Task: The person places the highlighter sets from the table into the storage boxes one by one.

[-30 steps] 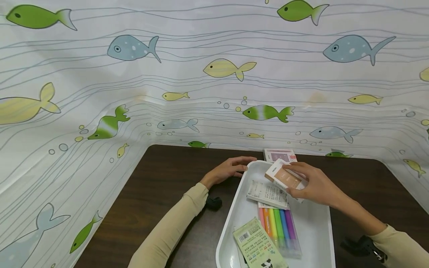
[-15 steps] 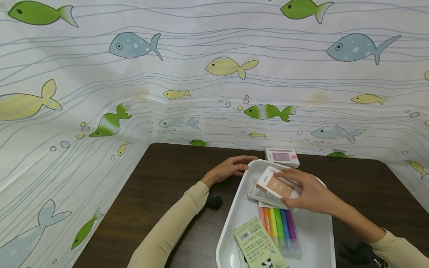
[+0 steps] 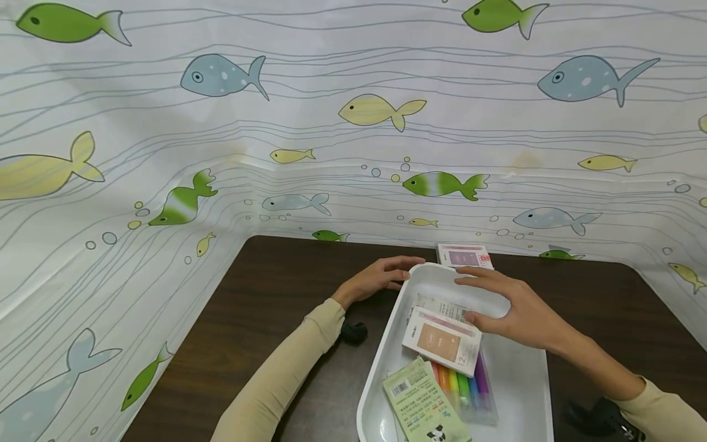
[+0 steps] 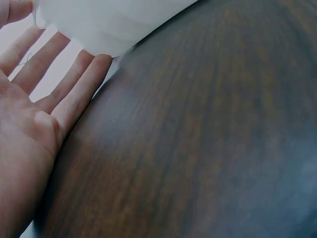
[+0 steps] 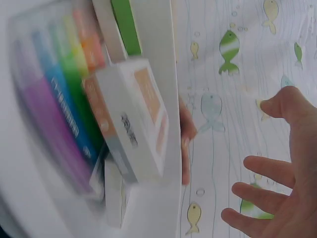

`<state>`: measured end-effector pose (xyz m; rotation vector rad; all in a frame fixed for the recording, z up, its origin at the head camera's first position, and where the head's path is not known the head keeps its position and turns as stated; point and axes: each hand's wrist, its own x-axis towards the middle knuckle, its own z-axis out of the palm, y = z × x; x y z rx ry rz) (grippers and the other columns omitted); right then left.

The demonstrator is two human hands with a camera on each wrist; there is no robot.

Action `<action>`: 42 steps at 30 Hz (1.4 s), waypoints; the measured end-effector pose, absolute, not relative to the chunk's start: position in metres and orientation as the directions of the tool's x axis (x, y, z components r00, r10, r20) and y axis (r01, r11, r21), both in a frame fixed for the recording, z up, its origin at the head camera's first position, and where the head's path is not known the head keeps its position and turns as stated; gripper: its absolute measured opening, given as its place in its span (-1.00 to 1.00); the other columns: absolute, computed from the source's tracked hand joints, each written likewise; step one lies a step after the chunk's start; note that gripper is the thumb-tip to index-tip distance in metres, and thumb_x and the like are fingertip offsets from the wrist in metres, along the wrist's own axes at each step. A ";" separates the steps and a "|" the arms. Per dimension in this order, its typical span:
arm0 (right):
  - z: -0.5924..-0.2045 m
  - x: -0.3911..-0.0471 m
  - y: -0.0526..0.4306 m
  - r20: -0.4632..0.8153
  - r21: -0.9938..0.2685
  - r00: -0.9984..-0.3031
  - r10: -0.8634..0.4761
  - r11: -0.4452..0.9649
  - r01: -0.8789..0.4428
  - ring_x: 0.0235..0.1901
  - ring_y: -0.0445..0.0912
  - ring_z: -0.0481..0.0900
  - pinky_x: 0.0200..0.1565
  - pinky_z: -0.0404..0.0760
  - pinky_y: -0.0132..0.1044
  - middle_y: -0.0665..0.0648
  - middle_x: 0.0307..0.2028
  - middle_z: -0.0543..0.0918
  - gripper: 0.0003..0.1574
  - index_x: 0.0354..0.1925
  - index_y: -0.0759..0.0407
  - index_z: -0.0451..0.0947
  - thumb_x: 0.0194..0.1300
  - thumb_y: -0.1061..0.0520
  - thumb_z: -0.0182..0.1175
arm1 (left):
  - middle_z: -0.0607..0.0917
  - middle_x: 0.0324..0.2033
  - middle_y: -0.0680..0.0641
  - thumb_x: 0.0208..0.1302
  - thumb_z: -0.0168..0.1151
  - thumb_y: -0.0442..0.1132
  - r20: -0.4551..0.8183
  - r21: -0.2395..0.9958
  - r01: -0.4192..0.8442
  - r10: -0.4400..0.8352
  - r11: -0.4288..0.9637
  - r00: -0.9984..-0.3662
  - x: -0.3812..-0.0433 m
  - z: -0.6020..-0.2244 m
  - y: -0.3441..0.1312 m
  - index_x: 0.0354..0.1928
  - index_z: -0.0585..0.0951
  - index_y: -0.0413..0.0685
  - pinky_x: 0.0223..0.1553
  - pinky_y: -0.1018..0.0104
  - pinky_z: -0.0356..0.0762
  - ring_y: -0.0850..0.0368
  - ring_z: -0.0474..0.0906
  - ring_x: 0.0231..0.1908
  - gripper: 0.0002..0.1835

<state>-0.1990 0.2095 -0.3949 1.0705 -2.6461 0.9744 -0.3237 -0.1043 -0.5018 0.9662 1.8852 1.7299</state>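
My left hand (image 3: 374, 282) rests at the far left corner of the white tray (image 3: 381, 362), its fingers spread along the outside wall in the left wrist view. Over the tray's right side hovers my right hand (image 3: 516, 307), fingers apart and nothing between them. A white and tan box (image 3: 442, 341) lies in the tray, partly over another white box (image 3: 442, 305) and a clear pack of colored markers (image 3: 480, 393). A green box with a panda picture (image 3: 425, 405) lies nearer. In the right wrist view the tan box (image 5: 133, 119) sits apart from the spread fingers.
A white and purple box (image 3: 464, 255) lies on the dark wood table (image 3: 265, 288) just behind the tray. Fish-patterned sheeting (image 3: 309, 73) rises behind and to the left. Small black objects (image 3: 353, 333) are near both wrists.
My right hand has brought the white and tan box toward the near left, onto the other box and markers, and let it go. The left hand has stayed at the tray corner.
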 end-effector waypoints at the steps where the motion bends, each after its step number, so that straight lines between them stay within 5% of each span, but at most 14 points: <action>1: -0.394 -0.201 0.211 0.330 -0.525 -0.754 -0.568 0.554 -0.647 0.35 0.30 0.34 0.06 0.41 0.47 0.13 0.39 0.43 -0.32 0.32 -0.07 0.58 0.24 -0.01 0.47 | 0.46 0.37 0.13 0.58 0.08 -0.12 0.153 0.976 0.217 0.718 -0.003 -0.679 -0.324 -0.502 -0.105 0.48 0.42 0.24 0.14 0.08 0.54 0.06 0.50 0.25 -0.52; 7: -0.397 -0.212 0.221 0.320 -0.507 -0.790 -0.523 0.610 -0.609 0.38 0.32 0.28 0.09 0.33 0.52 0.18 0.41 0.40 -0.30 0.34 -0.04 0.55 0.27 -0.06 0.45 | 0.45 0.37 0.14 0.58 0.09 -0.11 0.147 0.976 0.217 0.717 0.005 -0.682 -0.324 -0.501 -0.106 0.48 0.42 0.24 0.15 0.09 0.54 0.08 0.49 0.26 -0.51; 19: -0.410 -0.228 0.235 0.413 -0.447 -0.756 -0.507 0.611 -0.654 0.29 0.30 0.40 0.06 0.40 0.45 0.17 0.35 0.47 -0.27 0.34 0.02 0.55 0.22 0.04 0.49 | 0.47 0.36 0.12 0.57 0.09 -0.13 0.140 0.979 0.205 0.713 0.006 -0.687 -0.318 -0.510 -0.104 0.48 0.42 0.23 0.13 0.08 0.54 0.08 0.50 0.25 -0.51; 28: -0.414 -0.245 0.249 0.463 -0.469 -0.761 -0.455 0.603 -0.646 0.29 0.17 0.44 0.10 0.42 0.31 0.05 0.30 0.54 -0.35 0.27 -0.02 0.62 0.20 0.13 0.51 | 0.46 0.36 0.16 0.57 0.09 -0.12 0.148 0.978 0.209 0.716 -0.003 -0.683 -0.318 -0.507 -0.104 0.48 0.42 0.23 0.13 0.08 0.55 0.08 0.51 0.24 -0.50; 42: -0.413 -0.265 0.271 0.442 -0.521 -0.806 -0.394 0.618 -0.589 0.33 0.15 0.37 0.13 0.33 0.40 0.09 0.32 0.52 -0.41 0.31 -0.09 0.58 0.34 0.11 0.40 | 0.46 0.37 0.13 0.57 0.09 -0.10 0.153 0.975 0.222 0.717 0.003 -0.680 -0.322 -0.501 -0.104 0.49 0.42 0.21 0.14 0.09 0.54 0.09 0.49 0.25 -0.50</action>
